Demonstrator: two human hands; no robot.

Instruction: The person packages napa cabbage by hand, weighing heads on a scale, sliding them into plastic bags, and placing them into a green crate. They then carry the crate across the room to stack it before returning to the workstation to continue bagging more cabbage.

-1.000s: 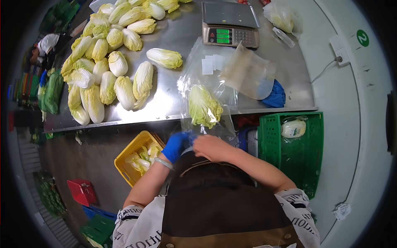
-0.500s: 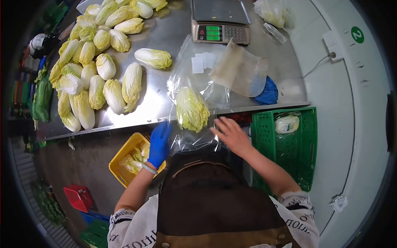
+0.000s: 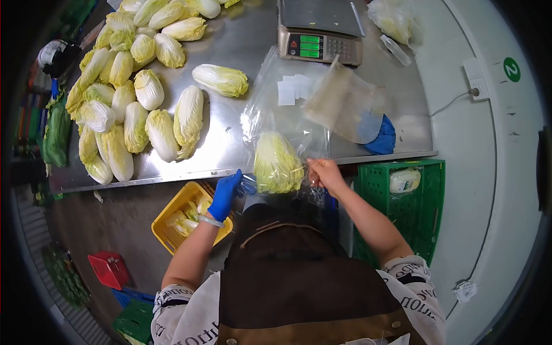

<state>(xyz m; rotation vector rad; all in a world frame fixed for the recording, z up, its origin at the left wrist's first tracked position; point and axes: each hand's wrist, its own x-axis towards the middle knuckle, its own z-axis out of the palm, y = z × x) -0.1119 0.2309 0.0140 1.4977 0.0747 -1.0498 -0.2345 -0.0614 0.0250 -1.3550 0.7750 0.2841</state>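
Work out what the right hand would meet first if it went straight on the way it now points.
Pointing left and forward, the right hand would likely meet the clear plastic first, then the cabbage just past it; depth is hard to judge.

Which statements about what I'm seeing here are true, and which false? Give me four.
1. A leafy yellow-green cabbage is between the blue-gloved left hand and the right hand. True.
2. The right hand also wears a glove. False: the right hand is bare.
3. The yellow plastic basket holds pale leafy pieces. True.
4. The grey, green-lit electronic scale stands on the floor. False: the scale stands on the shiny metal table.
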